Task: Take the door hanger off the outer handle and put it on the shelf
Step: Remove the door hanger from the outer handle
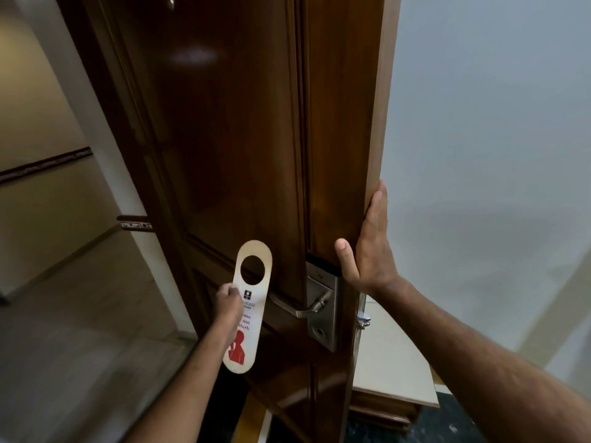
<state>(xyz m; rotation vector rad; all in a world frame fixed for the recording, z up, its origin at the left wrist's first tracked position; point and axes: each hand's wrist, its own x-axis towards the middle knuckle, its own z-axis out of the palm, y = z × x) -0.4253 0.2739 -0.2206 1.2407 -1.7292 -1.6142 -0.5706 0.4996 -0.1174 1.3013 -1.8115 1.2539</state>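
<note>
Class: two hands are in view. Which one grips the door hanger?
The left hand: it is closed on the door hanger, clear of the handle. The right hand lies flat against the door's edge.

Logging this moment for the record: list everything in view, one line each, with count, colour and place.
Door: one, dark brown wood, centre, standing open.
Door hanger: one, cream with red figure, off the handle, held left of it.
Outer handle: one, silver lever, on the door's lock plate.
Lock plate: one, silver, door's right side.
Low cabinet: one, cream top over brown wood, right of the door.
Left hand: one, grip closed on the hanger's middle.
Right hand: one, flat and open against the door's edge.
</note>
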